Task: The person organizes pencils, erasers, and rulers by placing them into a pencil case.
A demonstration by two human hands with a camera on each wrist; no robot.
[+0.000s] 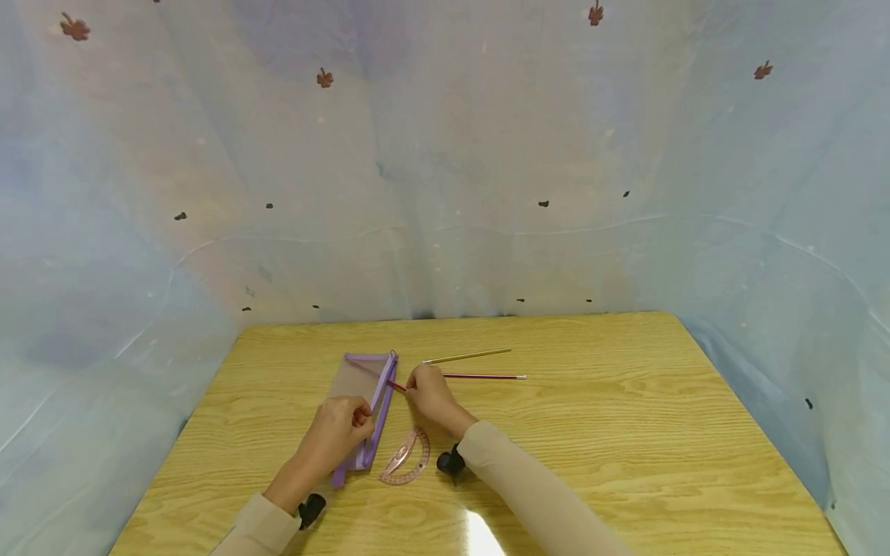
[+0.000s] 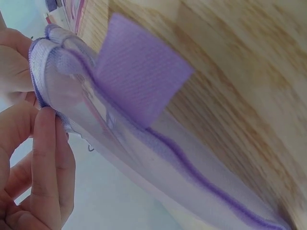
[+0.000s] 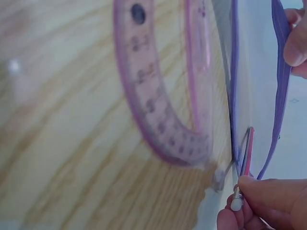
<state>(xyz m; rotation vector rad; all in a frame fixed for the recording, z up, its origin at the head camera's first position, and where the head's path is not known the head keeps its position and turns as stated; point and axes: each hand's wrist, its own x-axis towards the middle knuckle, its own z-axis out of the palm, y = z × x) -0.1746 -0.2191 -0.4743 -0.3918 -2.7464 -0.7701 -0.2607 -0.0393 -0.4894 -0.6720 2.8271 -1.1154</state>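
A purple-edged mesh zip pouch (image 1: 357, 379) lies on the left part of the table with its zipped side open. My left hand (image 1: 335, 432) pinches the pouch's purple zipper edge (image 2: 45, 81) between thumb and fingers. At the opening, my right hand (image 1: 433, 398) pinches a red pencil (image 3: 249, 151) near its white-tipped end. The pencil's far part reaches inside the pouch. Just below my right hand lies a clear pink protractor (image 1: 422, 463), flat and close to the pouch. A purple fabric tab (image 2: 141, 69) sticks out from one end of the pouch.
Behind my right hand, a yellow pencil (image 1: 476, 355) and another red pencil (image 1: 487, 376) lie on the wooden table (image 1: 626, 440). A pale patterned curtain (image 1: 459, 154) hangs along the back and both sides.
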